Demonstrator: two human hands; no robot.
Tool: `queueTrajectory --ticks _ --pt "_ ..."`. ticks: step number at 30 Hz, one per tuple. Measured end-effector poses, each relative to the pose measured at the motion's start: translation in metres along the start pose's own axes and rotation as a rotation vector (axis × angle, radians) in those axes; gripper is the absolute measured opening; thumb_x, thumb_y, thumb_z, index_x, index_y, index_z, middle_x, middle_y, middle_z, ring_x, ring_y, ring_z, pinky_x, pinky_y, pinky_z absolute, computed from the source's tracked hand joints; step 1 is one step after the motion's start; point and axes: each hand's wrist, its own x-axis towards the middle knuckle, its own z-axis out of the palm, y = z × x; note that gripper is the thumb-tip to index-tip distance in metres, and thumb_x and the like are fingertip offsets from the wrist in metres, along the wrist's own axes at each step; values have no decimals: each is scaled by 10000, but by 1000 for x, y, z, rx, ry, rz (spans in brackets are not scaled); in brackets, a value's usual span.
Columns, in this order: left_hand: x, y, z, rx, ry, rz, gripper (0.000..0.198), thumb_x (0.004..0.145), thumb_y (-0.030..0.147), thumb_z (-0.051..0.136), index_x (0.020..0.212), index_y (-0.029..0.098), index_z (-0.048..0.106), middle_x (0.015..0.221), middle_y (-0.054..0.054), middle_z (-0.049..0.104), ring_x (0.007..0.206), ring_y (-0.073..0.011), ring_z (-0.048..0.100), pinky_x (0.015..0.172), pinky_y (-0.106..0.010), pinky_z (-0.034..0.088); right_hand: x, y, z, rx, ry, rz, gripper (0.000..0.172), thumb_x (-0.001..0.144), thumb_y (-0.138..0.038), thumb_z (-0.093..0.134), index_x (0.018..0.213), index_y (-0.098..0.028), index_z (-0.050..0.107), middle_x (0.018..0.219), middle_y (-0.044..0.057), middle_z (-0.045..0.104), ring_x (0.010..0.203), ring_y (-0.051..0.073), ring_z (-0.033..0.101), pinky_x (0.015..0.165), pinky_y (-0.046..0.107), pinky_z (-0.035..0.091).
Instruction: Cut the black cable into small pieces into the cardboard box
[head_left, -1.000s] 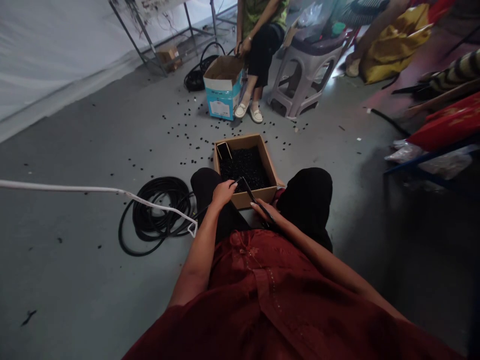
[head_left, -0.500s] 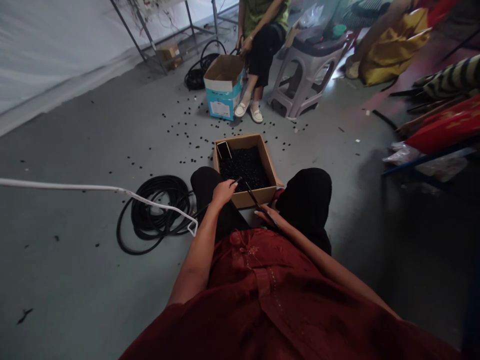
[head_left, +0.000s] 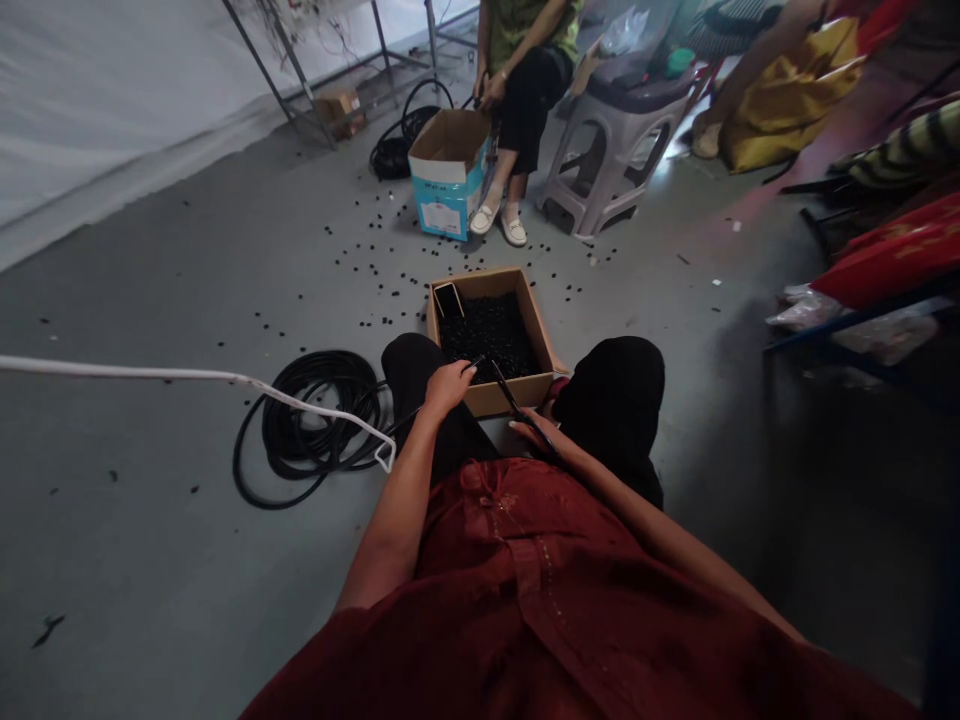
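Observation:
My left hand [head_left: 448, 388] is closed around a black rubber tube, whose short end [head_left: 478, 361] pokes out past the fingers over the open cardboard box [head_left: 501, 399]. Behind the hand the tube seems to run back toward a loose black coil [head_left: 322, 420] on the floor. In my right hand [head_left: 541, 432] is a pair of dark scissors [head_left: 507, 388], the blades pointing up and left, close to the tube's end but apart from it. Many small black pieces [head_left: 491, 330] fill the box, and a small open container [head_left: 449, 300] lies tilted in its far left corner.
A seated co-worker [head_left: 525, 85] works behind a blue and white carton [head_left: 444, 190]. To their right stands a grey plastic stool [head_left: 600, 150]. Black bits [head_left: 390, 265] are scattered over the floor. A white cable [head_left: 187, 375] crosses from the left. At right are red fabric [head_left: 900, 240] and a blue frame.
My hands, the tube and the scissors are almost in the same place. At the right edge, a black strip beside the red fabric has shifted right.

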Motion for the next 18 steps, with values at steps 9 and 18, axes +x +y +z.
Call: queueTrajectory --ticks 9,18 --pt "2 -3 3 6 11 15 380 963 380 417 1216 236 662 1141 -70 718 1042 -217 652 853 -267 459 7 -31 0 19 31 27 485 911 -482 508 1288 -177 504 864 30 634 616 119 563 548 221 453" --pt "0 -1 1 -46 -8 56 372 954 362 433 1200 228 677 1113 -57 729 987 -200 662 843 -256 465 18 -48 1 3 -47 22 410 933 -464 490 1192 -147 512 1065 94 631 731 131 622 606 221 483"
